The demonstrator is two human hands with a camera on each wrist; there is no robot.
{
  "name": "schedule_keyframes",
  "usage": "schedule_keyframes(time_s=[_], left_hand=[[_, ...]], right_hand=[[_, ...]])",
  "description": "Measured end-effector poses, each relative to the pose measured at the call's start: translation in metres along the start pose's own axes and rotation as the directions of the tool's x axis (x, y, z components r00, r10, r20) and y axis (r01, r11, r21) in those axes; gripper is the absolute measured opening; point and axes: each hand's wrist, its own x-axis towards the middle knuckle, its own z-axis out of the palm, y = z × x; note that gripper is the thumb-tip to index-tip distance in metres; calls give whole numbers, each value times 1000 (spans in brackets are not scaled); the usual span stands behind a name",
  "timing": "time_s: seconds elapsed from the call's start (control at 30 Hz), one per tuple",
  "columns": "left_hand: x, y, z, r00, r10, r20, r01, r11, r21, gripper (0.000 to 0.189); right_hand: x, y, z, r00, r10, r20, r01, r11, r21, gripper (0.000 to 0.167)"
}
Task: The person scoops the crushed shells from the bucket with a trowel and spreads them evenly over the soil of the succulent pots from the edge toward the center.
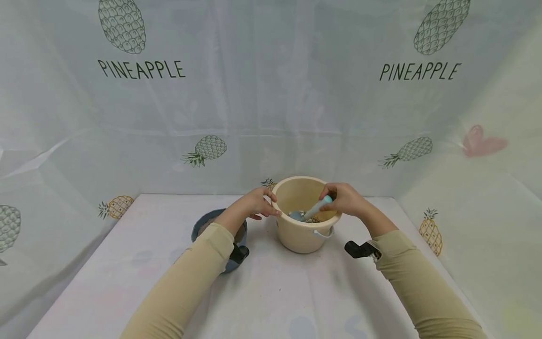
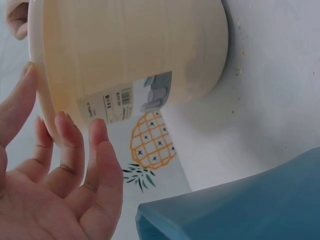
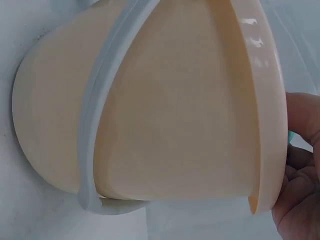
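Observation:
A cream plastic bucket stands upright towards the back of the table. My left hand holds its left rim; in the left wrist view the thumb and curled fingers meet the rim's edge. Over the right side of the rim, my right hand grips the pale blue handle of a small shovel. Its grey-blue blade dips inside the bucket, among small mixed bits at the bottom. The right wrist view shows the fingers at the rim, with most of the shovel hidden behind the bucket wall.
A blue round container with brownish contents stands left of the bucket, partly behind my left forearm. The bucket's light grey carrying handle hangs down its right side. Crumbs lie on the white table; a pineapple-print curtain rises behind.

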Motion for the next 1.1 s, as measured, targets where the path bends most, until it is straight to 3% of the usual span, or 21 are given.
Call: schedule_keyframes(time_s=[0.27,0.6,0.8,1.1], left_hand=[[1,0,-1,1000,11,3,-11,1000,-12,40],[2,0,-2,1000,5,17,-5,1000,-18,42],[4,-2,-3,998,67,7,-67,995,76,38],[4,-4,-7,992,122,22,-123,984,125,42]], right_hand=[[-2,-5,-4,994,110,-2,-108,985,131,21],[-7,1,-13,982,189,-18,-178,952,250,28],[-16,4,-20,972,232,-38,-204,913,352,32],[-21,6,-23,968,240,-67,-198,903,381,35]])
